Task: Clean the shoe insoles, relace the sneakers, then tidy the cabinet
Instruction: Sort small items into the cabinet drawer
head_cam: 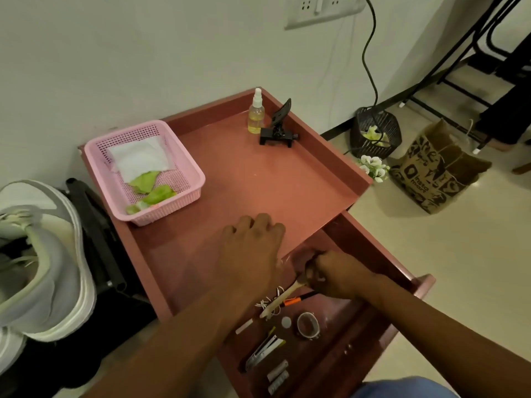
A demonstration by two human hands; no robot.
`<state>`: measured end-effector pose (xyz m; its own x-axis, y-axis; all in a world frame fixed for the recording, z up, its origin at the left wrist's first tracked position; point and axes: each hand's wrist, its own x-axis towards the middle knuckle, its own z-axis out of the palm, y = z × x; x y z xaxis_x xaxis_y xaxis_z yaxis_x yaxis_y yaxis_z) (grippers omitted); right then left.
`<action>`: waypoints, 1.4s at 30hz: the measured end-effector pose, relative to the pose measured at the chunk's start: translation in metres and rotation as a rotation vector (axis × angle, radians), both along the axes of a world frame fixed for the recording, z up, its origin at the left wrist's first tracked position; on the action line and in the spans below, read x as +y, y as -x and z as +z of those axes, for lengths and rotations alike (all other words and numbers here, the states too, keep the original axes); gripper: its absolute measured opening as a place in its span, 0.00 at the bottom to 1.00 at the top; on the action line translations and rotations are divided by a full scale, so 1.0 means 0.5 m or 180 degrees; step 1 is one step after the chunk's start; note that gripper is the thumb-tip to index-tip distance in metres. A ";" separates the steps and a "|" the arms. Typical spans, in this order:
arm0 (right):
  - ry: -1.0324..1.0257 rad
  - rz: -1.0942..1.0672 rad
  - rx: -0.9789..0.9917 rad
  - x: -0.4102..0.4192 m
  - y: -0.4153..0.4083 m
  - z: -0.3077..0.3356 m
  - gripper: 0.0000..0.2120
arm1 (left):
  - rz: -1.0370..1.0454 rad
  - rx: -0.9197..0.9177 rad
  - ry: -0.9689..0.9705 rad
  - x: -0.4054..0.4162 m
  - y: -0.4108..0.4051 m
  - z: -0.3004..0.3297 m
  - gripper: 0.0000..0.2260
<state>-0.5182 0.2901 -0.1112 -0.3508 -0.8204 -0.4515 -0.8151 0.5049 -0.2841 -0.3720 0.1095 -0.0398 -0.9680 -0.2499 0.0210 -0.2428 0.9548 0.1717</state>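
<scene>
L hand (254,239) lies palm-down on the cabinet (258,179) top near its front edge, fingers (258,221) a bit bent, holding nothing. R hand (334,272) is down in the open drawer (382,254), fingers curled round the end of a pale stick-like tool (283,297); what tool, can't tell. Drawer also has a tape roll (308,325), stapler (265,351), two batteries (278,376) & some string (268,301). On top: pink basket (143,170) w/ white & green wipes at back left, spray bottle (255,112) just beside a black phone clamp (278,127) at back right. White sneakers (40,254) sit left of cabinet, on the floor. Black bin (375,132) & paper bag (436,168) to the right.
</scene>
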 end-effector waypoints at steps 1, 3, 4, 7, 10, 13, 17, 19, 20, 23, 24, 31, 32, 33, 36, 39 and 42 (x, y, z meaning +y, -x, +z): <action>0.0093 -0.0007 -0.0113 -0.007 0.002 0.035 0.03 | -0.0005 0.0002 -0.0008 -0.003 -0.001 -0.002 0.19; 0.0283 -0.0005 -0.0513 -0.019 0.004 0.119 0.08 | -0.0020 0.0019 -0.0056 -0.008 0.000 -0.003 0.19; 0.0442 -0.0054 -0.0767 -0.026 0.005 0.158 0.10 | -0.0027 0.0026 -0.0071 -0.009 0.001 -0.003 0.18; 0.1323 -0.0711 -0.1191 -0.062 0.022 0.216 0.12 | 0.0026 0.0040 -0.0092 -0.009 0.005 0.003 0.15; 0.2013 -0.1239 -0.0297 -0.143 0.062 0.199 0.05 | 0.0097 0.0029 -0.0137 -0.009 0.012 0.006 0.13; 0.2058 -0.1727 0.0197 -0.245 0.124 0.173 0.16 | 0.0145 0.0046 -0.0194 -0.009 0.018 0.003 0.13; 0.2094 -0.1965 0.0682 -0.344 0.185 0.148 0.27 | 0.0204 0.0107 -0.0301 -0.015 0.023 0.000 0.13; 0.2085 -0.2069 0.0756 -0.371 0.207 0.134 0.29 | 0.0197 0.0132 -0.0353 -0.018 0.023 -0.001 0.12; 0.2055 -0.2120 0.0811 -0.381 0.217 0.129 0.29 | 0.0182 0.0140 -0.0387 -0.020 0.022 -0.001 0.12; 0.1870 -0.2159 0.1022 -0.406 0.239 0.111 0.24 | 0.0173 0.0179 -0.0451 -0.025 0.021 0.000 0.12; 0.1853 -0.2161 0.1059 -0.412 0.243 0.106 0.22 | 0.0185 0.0186 -0.0451 -0.024 0.021 0.001 0.12; 0.2107 -0.2362 0.0815 -0.428 0.244 0.098 0.22 | 0.0104 0.0155 -0.0476 -0.031 0.014 0.000 0.10; 0.2156 -0.2336 0.0707 -0.421 0.241 0.099 0.22 | 0.0095 0.0166 -0.0531 -0.036 0.013 0.003 0.09; 0.2206 -0.2318 0.0599 -0.411 0.235 0.101 0.21 | 0.0114 0.0181 -0.0605 -0.040 0.012 0.006 0.09; 0.2402 -0.2279 0.0299 -0.366 0.200 0.110 0.19 | 0.0310 0.0318 -0.0913 -0.051 0.011 0.015 0.14; 0.2585 -0.2004 0.0027 -0.303 0.145 0.132 0.17 | 0.0753 0.0650 -0.1268 -0.050 0.013 0.021 0.30; 0.2544 -0.1582 -0.0279 -0.224 0.080 0.157 0.13 | 0.1056 0.0931 -0.1763 -0.046 0.011 0.030 0.44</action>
<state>-0.5584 0.1781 -0.0326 -0.7350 -0.6638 0.1388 -0.5183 0.4179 -0.7462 -0.3777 0.0868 -0.0249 -0.8130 -0.5798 0.0532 -0.3753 0.5917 0.7134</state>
